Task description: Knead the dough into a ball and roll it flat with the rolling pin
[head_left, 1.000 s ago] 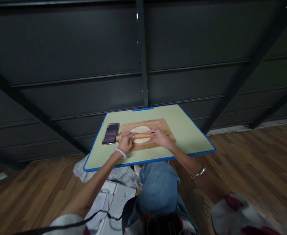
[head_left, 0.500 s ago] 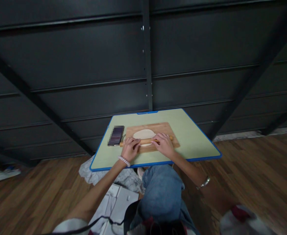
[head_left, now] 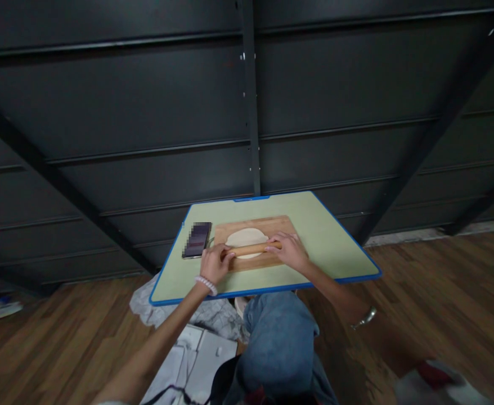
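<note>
A wooden rolling pin (head_left: pixel 249 250) lies across a flat, pale sheet of dough (head_left: pixel 247 236). The dough rests on a wooden cutting board (head_left: pixel 255 262). My left hand (head_left: pixel 215 262) is closed around the pin's left end, with a beaded bracelet at the wrist. At the other end, my right hand (head_left: pixel 288 251) grips the pin, its fingers bent over the wood. Most of the dough shows beyond the pin; a narrow strip shows on the near side.
The board sits on a pale green folding table (head_left: pixel 331 236) with a blue rim. A phone (head_left: pixel 198 241) lies left of the board. Dark metal panels (head_left: pixel 166 101) rise behind the table. Crumpled pale cloth (head_left: pixel 146 304) and a white box (head_left: pixel 209 354) are on the floor below.
Both hands have slid outward along the rolling pin, the left one further left. The whole view has shifted slightly, the table now sitting a little lower.
</note>
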The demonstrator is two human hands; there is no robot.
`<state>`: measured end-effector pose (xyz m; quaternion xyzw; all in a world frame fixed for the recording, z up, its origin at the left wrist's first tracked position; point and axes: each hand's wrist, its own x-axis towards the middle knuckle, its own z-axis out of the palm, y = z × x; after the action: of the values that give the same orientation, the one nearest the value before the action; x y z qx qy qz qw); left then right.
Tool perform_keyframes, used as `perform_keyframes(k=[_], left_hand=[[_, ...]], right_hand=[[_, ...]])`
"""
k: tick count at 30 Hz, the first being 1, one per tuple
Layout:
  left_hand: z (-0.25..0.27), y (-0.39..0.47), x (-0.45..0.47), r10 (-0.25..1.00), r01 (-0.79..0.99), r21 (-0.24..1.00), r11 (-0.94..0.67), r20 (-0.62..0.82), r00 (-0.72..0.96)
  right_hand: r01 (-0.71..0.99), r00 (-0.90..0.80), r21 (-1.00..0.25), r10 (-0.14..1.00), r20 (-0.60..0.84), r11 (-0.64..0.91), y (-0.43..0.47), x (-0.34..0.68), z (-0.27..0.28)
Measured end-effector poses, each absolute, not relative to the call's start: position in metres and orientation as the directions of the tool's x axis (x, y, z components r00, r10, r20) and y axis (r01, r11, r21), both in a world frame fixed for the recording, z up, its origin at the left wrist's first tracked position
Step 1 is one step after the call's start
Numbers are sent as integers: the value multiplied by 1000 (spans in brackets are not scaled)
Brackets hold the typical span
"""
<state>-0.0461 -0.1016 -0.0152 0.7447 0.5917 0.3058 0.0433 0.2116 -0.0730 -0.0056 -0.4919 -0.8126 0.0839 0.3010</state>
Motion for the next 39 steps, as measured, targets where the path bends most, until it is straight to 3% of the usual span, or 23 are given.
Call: perform_keyframes(k=[7,14,18,27,31,39], left_hand=[[-20,-116,-41,849,877,326,-352,506,153],[-19,-128,-29,859,960,-2,-281,446,253],[-14,-124,-32,865,945,-107,-309,381,326],[4,-86,-48,817,868,-35,-495,322,479],[-9,-83,-38,796,864,-82,-497,353,492],[-3,-48,-11,799,847,-107,-521,289,527]], right_hand=[[740,-286,-421,813,508,524,-86,212,-18],[824,-283,-304,813,510,478,-98,210,-26],[861,-345,-182,807,479,476,-107,211,-21],[860,-421,-83,791,444,504,-131,205,-22],[876,-409,-51,795,448,479,-138,195,-28],[927,-269,-120,854,446,354,-121,192,-31]])
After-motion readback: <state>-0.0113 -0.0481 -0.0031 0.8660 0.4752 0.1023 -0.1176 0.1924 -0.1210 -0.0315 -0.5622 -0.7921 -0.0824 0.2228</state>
